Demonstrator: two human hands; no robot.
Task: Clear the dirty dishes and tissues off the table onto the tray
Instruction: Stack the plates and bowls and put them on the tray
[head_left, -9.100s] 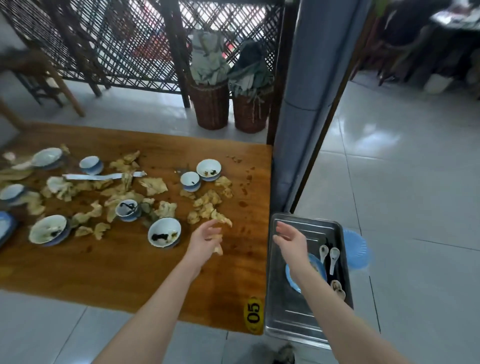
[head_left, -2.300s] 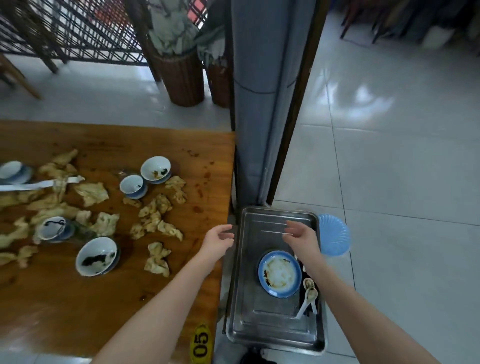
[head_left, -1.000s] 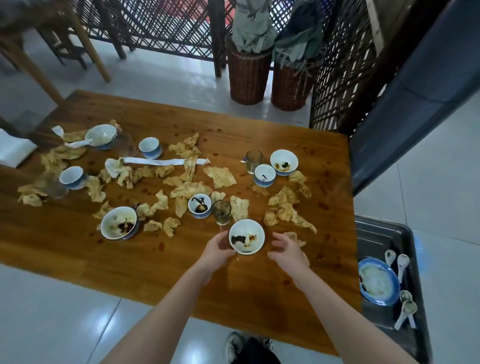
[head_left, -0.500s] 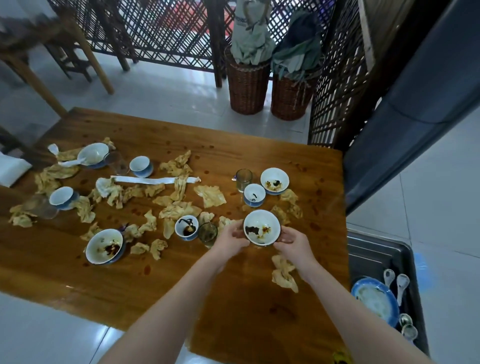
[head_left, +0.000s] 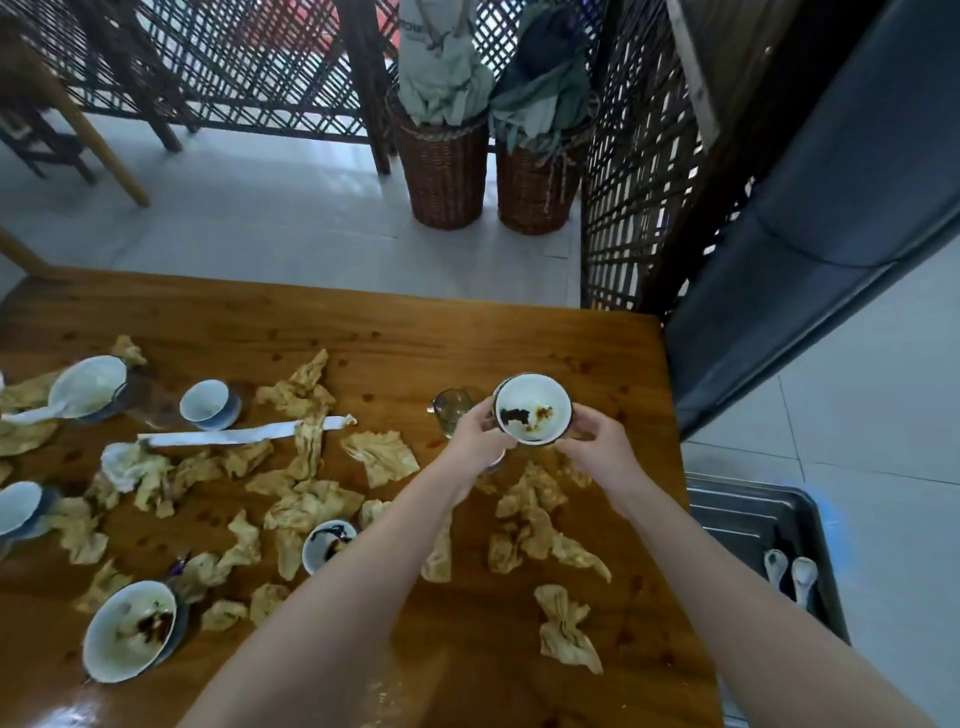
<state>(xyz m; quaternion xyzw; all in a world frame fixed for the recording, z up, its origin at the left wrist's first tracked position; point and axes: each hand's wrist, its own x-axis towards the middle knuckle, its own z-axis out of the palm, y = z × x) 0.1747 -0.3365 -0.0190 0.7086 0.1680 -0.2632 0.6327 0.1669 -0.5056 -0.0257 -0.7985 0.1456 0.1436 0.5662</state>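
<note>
I hold a white bowl (head_left: 532, 409) between both hands above the wooden table (head_left: 467, 338), right of the frame's centre. My left hand (head_left: 480, 434) closes on its left rim, fingers curled around the side; my right hand (head_left: 597, 447) cups its right side, thumb at the rim. Dark sauce and orange flecks smear the inside of the bowl. It seems to be lifted clear of the tabletop, though from this angle I cannot be sure what lies directly beneath it.

Just left of the bowl, beside my left hand, stands a small clear glass (head_left: 452, 410). Crumpled brownish tissues (head_left: 382, 457) lie scattered across the middle and left of the table, with more below my hands at lower centre right. A small sauce cup (head_left: 328, 545) sits under my left forearm in the lower middle. A bigger dirty bowl (head_left: 130, 629) rests at lower left. In the left part of the frame are a small cup (head_left: 208, 405), a bowl with a white spoon (head_left: 88, 387), and a long white paper strip (head_left: 244, 434).

At the right edge, below the table corner, the metal tray (head_left: 737, 509) shows, with two white spoons (head_left: 789, 571) lying in it. Two wicker baskets (head_left: 447, 166) stand on the floor at upper centre.
</note>
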